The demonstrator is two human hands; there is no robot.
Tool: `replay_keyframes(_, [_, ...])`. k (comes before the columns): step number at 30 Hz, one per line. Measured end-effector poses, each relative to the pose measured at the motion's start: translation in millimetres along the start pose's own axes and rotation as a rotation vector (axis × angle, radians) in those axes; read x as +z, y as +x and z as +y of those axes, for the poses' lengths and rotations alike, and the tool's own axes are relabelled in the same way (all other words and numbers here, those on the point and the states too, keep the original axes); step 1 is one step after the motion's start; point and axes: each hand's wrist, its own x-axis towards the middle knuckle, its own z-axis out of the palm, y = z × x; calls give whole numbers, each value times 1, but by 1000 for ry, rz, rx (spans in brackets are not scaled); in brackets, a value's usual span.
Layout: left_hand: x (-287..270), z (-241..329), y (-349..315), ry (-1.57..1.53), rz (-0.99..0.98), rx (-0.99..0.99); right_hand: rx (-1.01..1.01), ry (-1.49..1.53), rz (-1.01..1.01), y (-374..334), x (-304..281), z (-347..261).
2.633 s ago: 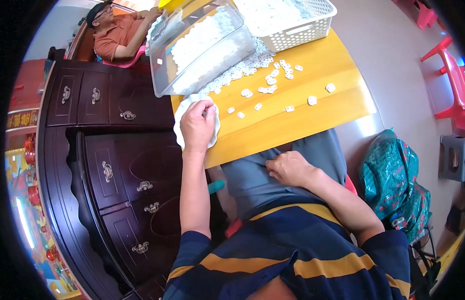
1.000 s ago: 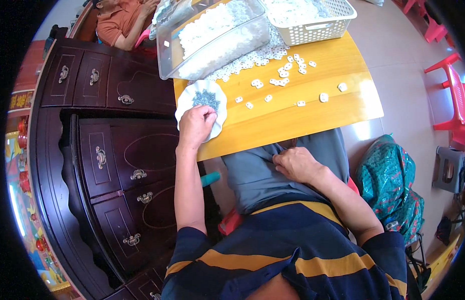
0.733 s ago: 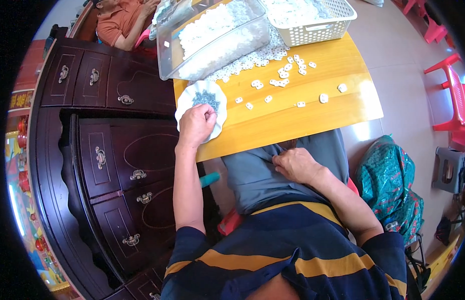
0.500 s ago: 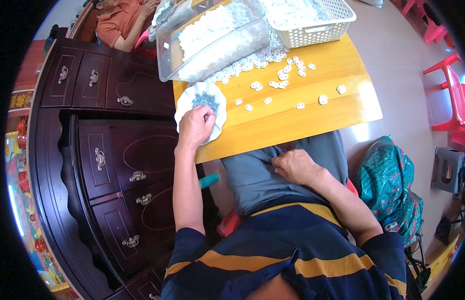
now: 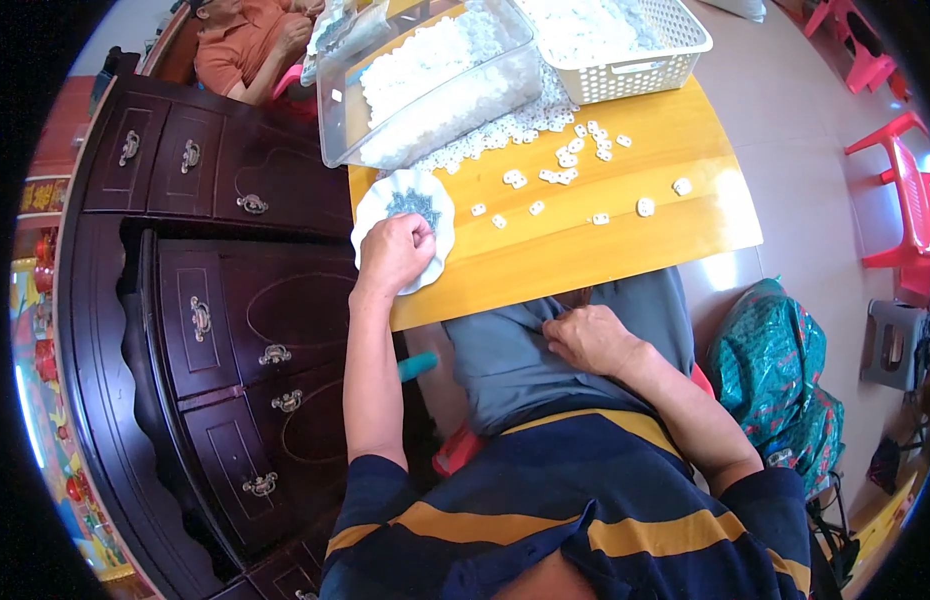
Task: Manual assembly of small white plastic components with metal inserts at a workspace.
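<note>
My left hand (image 5: 393, 254) is over the near part of a white plate (image 5: 370, 212) with a wavy rim, at the table's left edge. Its fingers are curled together, and what they hold, if anything, is hidden. Small dark grey, metallic-looking pieces (image 5: 413, 203) lie heaped in the plate just beyond the knuckles. My right hand (image 5: 588, 338) rests on my grey trousers (image 5: 495, 370), below the table edge, with its fingers curled in. Its fingertips point downward and any content is out of sight. Several small white two-holed pieces (image 5: 599, 219) lie scattered on the yellow table (image 5: 545, 250).
A clear bin (image 5: 435, 125) full of white pieces and a cream basket (image 5: 635, 78) stand at the back, more pieces spread between them. A dark wooden cabinet (image 5: 255, 330) borders the left. Another person (image 5: 250, 50) sits at far left. A green bag (image 5: 775, 360) is on the right.
The view has shifted very slightly. Both hands stay in practically the same places and poses, and the pieces on the table have not moved.
</note>
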Motion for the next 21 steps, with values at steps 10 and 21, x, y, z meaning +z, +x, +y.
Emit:
replay_keyframes(10, [-7, -1, -5, -73, 20, 48, -7, -11, 4, 0, 0, -1])
replay_keyframes(21, [2, -9, 0, 75, 61, 81, -12, 88, 31, 0, 1, 0])
